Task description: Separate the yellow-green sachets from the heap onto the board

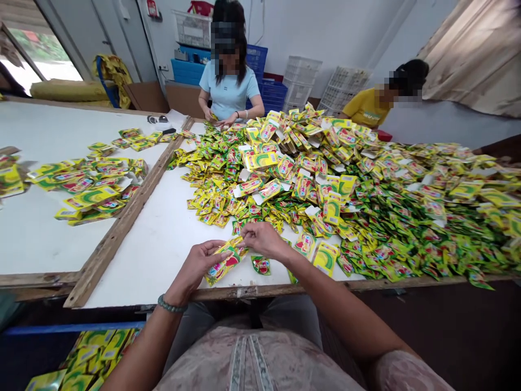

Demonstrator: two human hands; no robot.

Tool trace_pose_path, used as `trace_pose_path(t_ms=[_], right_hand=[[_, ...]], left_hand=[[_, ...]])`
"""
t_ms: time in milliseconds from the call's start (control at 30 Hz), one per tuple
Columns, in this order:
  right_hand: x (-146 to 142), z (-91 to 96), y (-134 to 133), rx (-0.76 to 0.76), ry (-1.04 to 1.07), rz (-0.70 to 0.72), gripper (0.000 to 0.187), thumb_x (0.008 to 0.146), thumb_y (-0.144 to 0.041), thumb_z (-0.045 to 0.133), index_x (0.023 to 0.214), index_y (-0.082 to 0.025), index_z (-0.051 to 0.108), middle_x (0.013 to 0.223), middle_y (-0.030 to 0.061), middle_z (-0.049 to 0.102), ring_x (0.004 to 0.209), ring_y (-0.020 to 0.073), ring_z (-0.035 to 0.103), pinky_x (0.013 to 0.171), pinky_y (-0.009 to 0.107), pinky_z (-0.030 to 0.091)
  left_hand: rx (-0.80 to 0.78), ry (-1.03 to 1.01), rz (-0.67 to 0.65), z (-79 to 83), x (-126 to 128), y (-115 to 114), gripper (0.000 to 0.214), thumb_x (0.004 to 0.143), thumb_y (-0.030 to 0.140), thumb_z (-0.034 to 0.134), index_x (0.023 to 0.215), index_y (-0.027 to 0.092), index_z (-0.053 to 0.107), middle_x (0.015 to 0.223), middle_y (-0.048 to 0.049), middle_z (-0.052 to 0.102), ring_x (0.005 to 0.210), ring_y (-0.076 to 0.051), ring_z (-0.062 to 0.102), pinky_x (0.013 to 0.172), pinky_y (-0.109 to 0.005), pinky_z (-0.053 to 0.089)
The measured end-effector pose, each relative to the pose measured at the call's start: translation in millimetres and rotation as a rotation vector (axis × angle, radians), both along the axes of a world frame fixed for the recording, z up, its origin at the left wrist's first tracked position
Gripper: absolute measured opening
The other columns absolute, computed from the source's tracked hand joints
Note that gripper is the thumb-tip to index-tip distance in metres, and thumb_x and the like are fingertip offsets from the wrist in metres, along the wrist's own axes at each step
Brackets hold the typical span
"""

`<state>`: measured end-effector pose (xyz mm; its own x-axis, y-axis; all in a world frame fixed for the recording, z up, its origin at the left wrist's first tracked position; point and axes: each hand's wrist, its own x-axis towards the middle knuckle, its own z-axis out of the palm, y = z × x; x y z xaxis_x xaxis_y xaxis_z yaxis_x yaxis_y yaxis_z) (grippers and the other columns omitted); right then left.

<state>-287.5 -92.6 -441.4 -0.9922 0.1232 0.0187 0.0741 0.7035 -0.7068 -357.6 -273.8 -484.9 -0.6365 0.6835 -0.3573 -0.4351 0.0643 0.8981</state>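
Observation:
My left hand (198, 266) is closed round a yellow card of small sachets (223, 264), held just above the near edge of the white table (163, 239). My right hand (264, 239) pinches the top end of the same card, fingers pressed together. One loose green and red sachet (261, 264) lies on the table right below my right wrist. A large heap of yellow and green sachets (350, 184) starts just beyond my hands and spreads to the right.
A second white table (36, 228) at left carries a smaller pile of packets (93, 182). Two people sit at the far side, one in light blue (228, 89), one in yellow (368, 106). Crates (299, 81) stand against the back wall. More packets (87, 355) lie in a bin by my left knee.

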Motion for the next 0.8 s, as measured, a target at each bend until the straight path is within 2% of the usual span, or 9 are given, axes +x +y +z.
trace_pose_path(t_ms=[100,167,233,267,433,567,633,700,800], right_hand=[[4.0,-11.0,-11.6,-0.06,0.029,-0.048,0.01,0.071,-0.013,0.058,0.074,-0.019,0.064,0.06,-0.0017,0.06,0.059,0.0124,0.054,0.058,0.023,0.036],[6.3,-16.5,-17.5,-0.247,0.016,-0.097,0.02,0.075,-0.015,0.054,0.092,-0.022,0.062,0.069,-0.0009,0.062,0.062,0.0132,0.056,0.059,0.024,0.04],[8.8,-19.3,-21.1,-0.456,-0.004,-0.137,0.032,0.078,-0.018,0.051,0.109,-0.025,0.052,0.077,-0.0004,0.063,0.064,0.013,0.058,0.059,0.024,0.043],[10.0,-19.7,-22.5,-0.509,-0.008,-0.137,0.037,0.079,-0.02,0.051,0.115,-0.025,0.047,0.078,-0.0006,0.063,0.064,0.0125,0.057,0.058,0.024,0.043],[11.6,-18.3,-29.1,-0.446,-0.017,0.02,0.053,0.076,-0.024,0.059,0.125,-0.023,0.038,0.064,-0.0057,0.054,0.056,0.0094,0.047,0.055,0.021,0.036],[8.0,-21.4,-33.4,-0.433,-0.052,0.097,0.056,0.071,-0.02,0.064,0.123,-0.025,0.044,0.061,-0.0074,0.05,0.057,0.0091,0.045,0.057,0.021,0.036],[6.1,-23.6,-34.9,-0.482,-0.015,0.044,0.057,0.068,-0.017,0.065,0.121,-0.026,0.046,0.067,-0.0064,0.051,0.061,0.0094,0.047,0.06,0.022,0.038],[4.1,-25.2,-36.5,-0.554,0.05,-0.07,0.06,0.066,-0.016,0.066,0.121,-0.025,0.044,0.075,-0.0046,0.054,0.065,0.0099,0.05,0.062,0.023,0.04],[1.1,-26.9,-41.1,-0.5,0.097,-0.19,0.056,0.067,-0.016,0.065,0.118,-0.024,0.045,0.073,-0.0044,0.056,0.064,0.0103,0.051,0.063,0.024,0.041]], left_hand=[[0.042,-0.006,0.003,-0.7,-1.3,2.5,0.046,0.054,0.033,0.081,0.093,0.015,0.067,0.081,-0.004,0.073,0.071,-0.018,0.067,0.068,-0.027,0.051],[0.06,-0.019,0.032,-0.4,-2.2,2.7,0.044,0.056,0.034,0.08,0.093,0.015,0.066,0.08,-0.0036,0.073,0.069,-0.018,0.066,0.068,-0.028,0.051],[0.065,-0.023,0.047,-0.3,-2.7,1.1,0.043,0.057,0.035,0.079,0.093,0.015,0.066,0.079,-0.0034,0.073,0.068,-0.018,0.066,0.067,-0.027,0.051],[0.065,-0.012,0.043,-0.6,-2.6,-0.1,0.043,0.057,0.035,0.079,0.093,0.015,0.067,0.079,-0.0035,0.073,0.069,-0.018,0.066,0.068,-0.027,0.05],[0.052,0.103,0.02,-4.9,2.0,-3.6,0.041,0.062,0.039,0.075,0.093,0.014,0.067,0.081,-0.004,0.072,0.074,-0.018,0.065,0.07,-0.026,0.049],[0.053,0.095,-0.014,-2.8,5.5,-3.5,0.044,0.067,0.043,0.07,0.101,0.015,0.066,0.087,-0.0051,0.071,0.075,-0.019,0.064,0.069,-0.028,0.048],[0.072,0.112,-0.023,1.3,5.2,-5.3,0.048,0.069,0.042,0.068,0.109,0.016,0.063,0.097,-0.006,0.069,0.082,-0.02,0.063,0.075,-0.029,0.048],[0.062,0.184,-0.071,4.7,4.2,-8.8,0.049,0.068,0.04,0.069,0.111,0.017,0.061,0.104,-0.0064,0.067,0.089,-0.02,0.061,0.077,-0.028,0.047],[-0.005,0.292,-0.141,2.5,4.1,-14.1,0.042,0.066,0.037,0.071,0.1,0.015,0.064,0.092,-0.0051,0.067,0.081,-0.019,0.059,0.068,-0.024,0.045]])
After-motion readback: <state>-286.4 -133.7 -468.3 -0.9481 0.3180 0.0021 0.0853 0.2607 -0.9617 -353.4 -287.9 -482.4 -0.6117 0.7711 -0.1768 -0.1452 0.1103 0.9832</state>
